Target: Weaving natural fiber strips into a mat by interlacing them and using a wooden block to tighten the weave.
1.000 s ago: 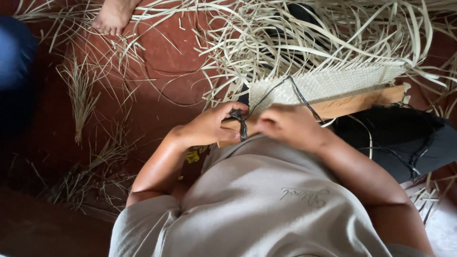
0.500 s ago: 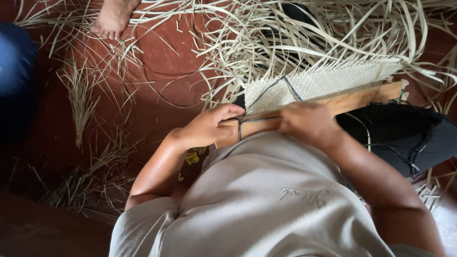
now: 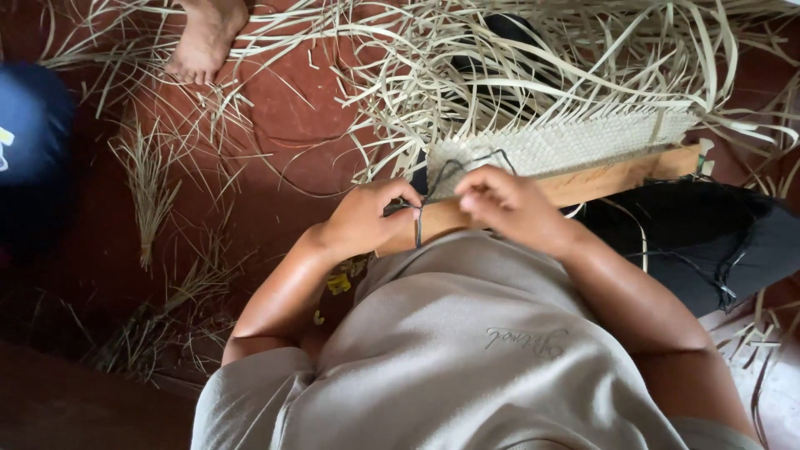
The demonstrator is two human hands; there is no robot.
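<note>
A pale woven mat (image 3: 575, 137) of flat strips lies against a wooden bar (image 3: 617, 173) across my lap. A thin dark cord (image 3: 419, 223) wraps the bar's left end and loops up over the weave. My left hand (image 3: 367, 218) pinches the cord at the bar's end. My right hand (image 3: 504, 204) is closed on the cord just to its right, resting on the bar. Loose strip ends (image 3: 533, 58) fan out from the mat's far edge.
Dry strips and grass bundles (image 3: 150, 183) litter the red floor (image 3: 275, 108). Another person's bare foot (image 3: 204, 37) stands at the top left, with dark blue cloth (image 3: 29, 142) at the left edge. Black fabric (image 3: 708, 233) covers my right leg.
My right hand pulled the cord out to the right along the bar, then came back left next to my left hand. The cord loop over the weave has shrunk.
</note>
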